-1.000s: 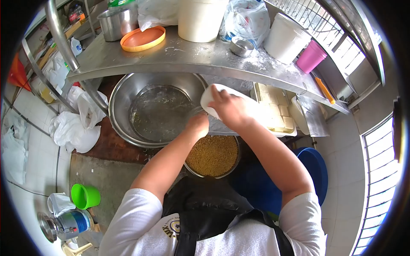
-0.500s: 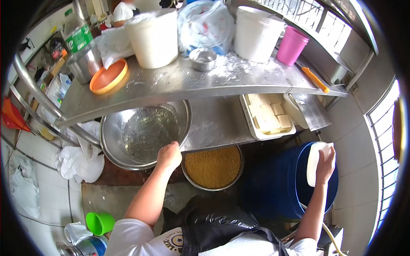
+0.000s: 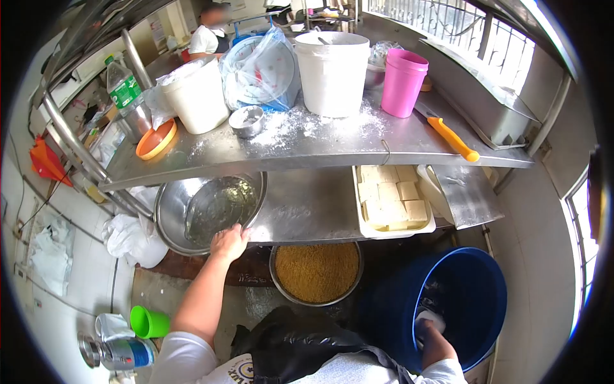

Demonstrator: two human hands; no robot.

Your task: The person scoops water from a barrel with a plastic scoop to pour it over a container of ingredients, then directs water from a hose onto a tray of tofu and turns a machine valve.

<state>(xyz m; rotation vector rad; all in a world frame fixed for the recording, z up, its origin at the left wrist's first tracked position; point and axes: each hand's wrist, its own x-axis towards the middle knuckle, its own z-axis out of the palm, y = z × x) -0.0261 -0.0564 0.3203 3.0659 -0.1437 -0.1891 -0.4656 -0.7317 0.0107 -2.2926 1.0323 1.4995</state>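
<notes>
My left hand [image 3: 231, 242] is closed on the near right rim of a large steel bowl [image 3: 171, 203], which holds a clear liquid and tilts at the edge of the lower shelf. Deep inside a blue barrel [image 3: 369, 320] on the right is my right hand [image 3: 427, 328], closed on a white plastic container [image 3: 433, 317]. Only part of that container shows; its lower end and most of my fingers are hidden in the barrel. Between the two hands, lower down, stands a round pan of yellow-brown grains [image 3: 316, 272].
A white tray of pale blocks [image 3: 393, 198] sits on the lower shelf beside a metal sheet [image 3: 465, 195]. Above are white buckets [image 3: 332, 77], a pink cup [image 3: 404, 83] and an orange-handled knife [image 3: 452, 138]. Another person [image 3: 208, 40] stands far back.
My right hand has lowered the white container from above the barrel's rim down into it. My left hand stays on the bowl's rim. The camera view has shifted.
</notes>
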